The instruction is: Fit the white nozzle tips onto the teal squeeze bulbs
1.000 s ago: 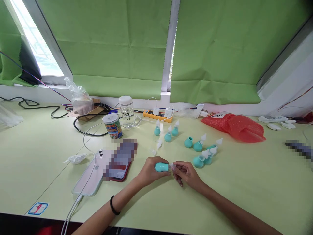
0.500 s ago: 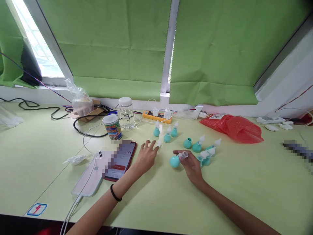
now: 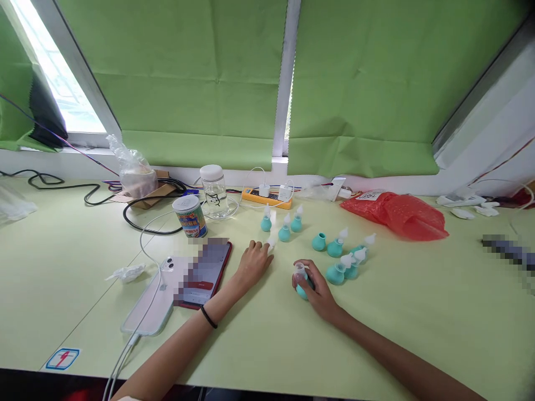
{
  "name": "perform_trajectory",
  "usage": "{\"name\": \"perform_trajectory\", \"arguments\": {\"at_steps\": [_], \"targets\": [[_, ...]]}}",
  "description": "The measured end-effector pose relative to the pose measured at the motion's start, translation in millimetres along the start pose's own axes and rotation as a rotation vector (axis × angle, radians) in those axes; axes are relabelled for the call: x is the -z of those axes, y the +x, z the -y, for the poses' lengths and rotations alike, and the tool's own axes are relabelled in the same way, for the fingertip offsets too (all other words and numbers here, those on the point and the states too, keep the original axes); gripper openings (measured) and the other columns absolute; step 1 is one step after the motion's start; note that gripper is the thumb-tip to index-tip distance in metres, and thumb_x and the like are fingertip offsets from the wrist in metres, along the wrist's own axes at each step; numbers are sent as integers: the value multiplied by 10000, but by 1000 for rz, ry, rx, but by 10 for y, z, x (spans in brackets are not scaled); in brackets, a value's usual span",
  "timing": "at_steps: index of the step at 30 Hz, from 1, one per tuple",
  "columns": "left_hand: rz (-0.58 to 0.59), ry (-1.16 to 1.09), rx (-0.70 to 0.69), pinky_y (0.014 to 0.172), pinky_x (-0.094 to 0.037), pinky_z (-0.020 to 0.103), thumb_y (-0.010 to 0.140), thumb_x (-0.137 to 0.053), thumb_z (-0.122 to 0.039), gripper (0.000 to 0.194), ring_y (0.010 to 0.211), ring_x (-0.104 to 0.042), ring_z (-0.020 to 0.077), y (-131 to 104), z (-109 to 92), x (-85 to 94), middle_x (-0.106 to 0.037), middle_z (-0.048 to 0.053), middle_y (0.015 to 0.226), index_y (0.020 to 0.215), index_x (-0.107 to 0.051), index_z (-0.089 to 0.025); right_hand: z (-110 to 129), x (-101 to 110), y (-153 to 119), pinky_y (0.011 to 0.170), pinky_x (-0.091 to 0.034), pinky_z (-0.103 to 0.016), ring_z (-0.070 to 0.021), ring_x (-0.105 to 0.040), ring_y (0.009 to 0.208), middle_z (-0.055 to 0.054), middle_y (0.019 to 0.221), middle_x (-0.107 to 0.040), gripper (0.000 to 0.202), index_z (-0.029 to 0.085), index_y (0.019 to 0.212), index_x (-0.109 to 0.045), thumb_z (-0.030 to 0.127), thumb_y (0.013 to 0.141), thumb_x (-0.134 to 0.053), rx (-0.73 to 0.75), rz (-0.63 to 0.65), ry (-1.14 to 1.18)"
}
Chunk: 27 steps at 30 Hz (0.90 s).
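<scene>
My right hand (image 3: 317, 289) is wrapped round a teal squeeze bulb (image 3: 301, 291), held upright just above or on the table. A clear collar (image 3: 300, 269) sits in its mouth, with my thumb against the bulb's near side. My left hand (image 3: 253, 263) rests on the table, palm down, fingers bent and apart. Its index fingertip reaches a translucent nozzle tip (image 3: 271, 243) lying there; whether they touch I cannot tell. Beyond stand several teal bulbs with pointed white tips, among them one bulb (image 3: 284, 233). A bulb without a tip (image 3: 319, 241) is among those beyond my right hand.
To the left lie a pink phone (image 3: 148, 301) with a white cable and a red-cased phone (image 3: 204, 278). Behind them stand a printed can (image 3: 190, 217) and a clear jar (image 3: 214, 192). An orange power strip (image 3: 267, 199) and a red plastic bag (image 3: 397, 215) lie along the back.
My right hand has drawn back a little, turned the bulb and collar upright, and closed round the bulb. My left hand has moved slightly right, towards the loose nozzle tip.
</scene>
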<state>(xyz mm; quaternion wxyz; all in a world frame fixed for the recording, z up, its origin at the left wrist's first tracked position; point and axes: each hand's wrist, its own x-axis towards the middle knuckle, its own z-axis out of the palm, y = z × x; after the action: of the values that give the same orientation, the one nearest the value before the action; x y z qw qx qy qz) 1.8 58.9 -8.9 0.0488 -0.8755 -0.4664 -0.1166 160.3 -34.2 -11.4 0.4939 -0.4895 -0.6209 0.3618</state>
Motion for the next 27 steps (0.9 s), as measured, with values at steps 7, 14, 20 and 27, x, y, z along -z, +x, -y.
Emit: {"name": "perform_trajectory", "arguments": {"at_steps": [7, 14, 20, 27], "targets": [[28, 71, 84, 662, -370, 338, 789, -364, -126, 177, 884, -446, 243, 162, -163, -22, -550, 109, 832, 865, -524, -136, 4, 10, -27, 624, -398, -258, -122, -490, 658, 1, 717, -523, 165, 199, 889, -409, 330, 790, -431, 25, 64, -28], [22, -68, 57, 699, -406, 334, 766, -376, -84, 230, 851, -504, 213, 157, -145, -40, -555, 98, 879, 936, -520, -143, -36, 31, -14, 650, -426, -265, -154, -529, 711, -32, 806, -586, 211, 190, 916, -542, 274, 724, -522, 140, -62, -151], [-112, -895, 174, 724, -446, 276, 674, -555, -185, 193, 761, -563, 149, 67, -116, 240, -598, 68, 830, 853, -562, -113, -43, 51, -14, 642, -444, -277, -163, -546, 714, -38, 805, -602, 187, 191, 899, -553, 239, 719, -529, 182, -116, -195], [404, -1561, 180, 660, -470, 288, 540, -691, -262, 343, 606, -583, 140, -107, 57, 383, -626, 53, 628, 817, -625, -72, -58, 45, -19, 668, -468, -284, -169, -585, 743, -43, 843, -635, 186, 195, 891, -571, 222, 708, -550, 267, -78, -259]]}}
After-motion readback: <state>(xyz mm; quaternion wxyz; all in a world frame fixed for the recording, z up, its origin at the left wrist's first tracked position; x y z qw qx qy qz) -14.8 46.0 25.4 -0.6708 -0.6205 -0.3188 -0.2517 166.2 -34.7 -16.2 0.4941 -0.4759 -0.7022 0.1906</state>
